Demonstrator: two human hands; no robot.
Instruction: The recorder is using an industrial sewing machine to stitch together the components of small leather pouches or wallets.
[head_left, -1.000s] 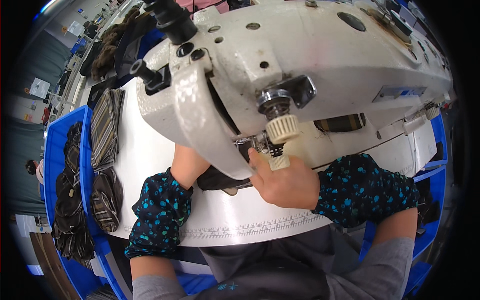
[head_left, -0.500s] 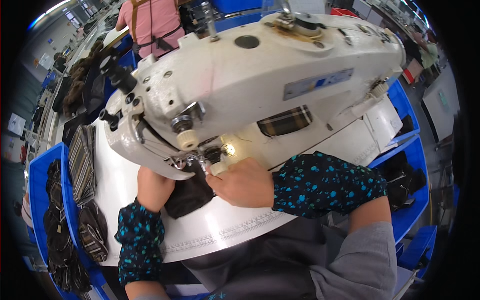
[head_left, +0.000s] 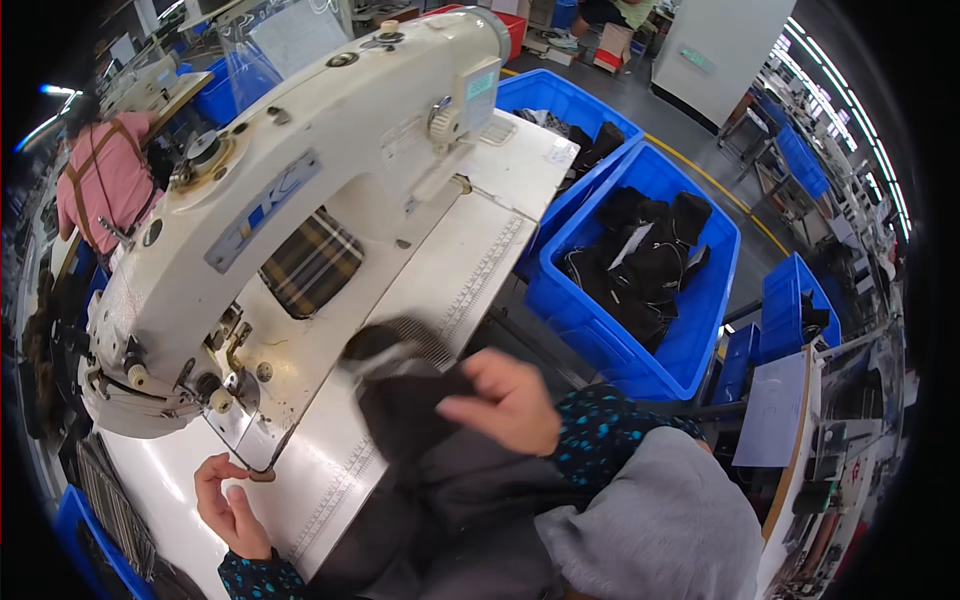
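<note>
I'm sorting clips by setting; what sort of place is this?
Probably a sewing workshop: a white sewing machine stands on a table, a blue bin beside it holds dark cloth pieces, and the person's right hand holds a dark piece, blurred.

The sewing machine (head_left: pixel 340 130) is blocking your left hand's (head_left: pixel 236 507) way forward. Bare tabletop (head_left: pixel 430 275) is lying open right of the machine, dark cloth (head_left: pixel 405 408) is crowding its near edge, and 2 large blue bins (head_left: pixel 600 340) are standing farther right.

Dark cloth (head_left: pixel 405 408) blurred; left sleeve (head_left: pixel 258 580) cut off below
</note>
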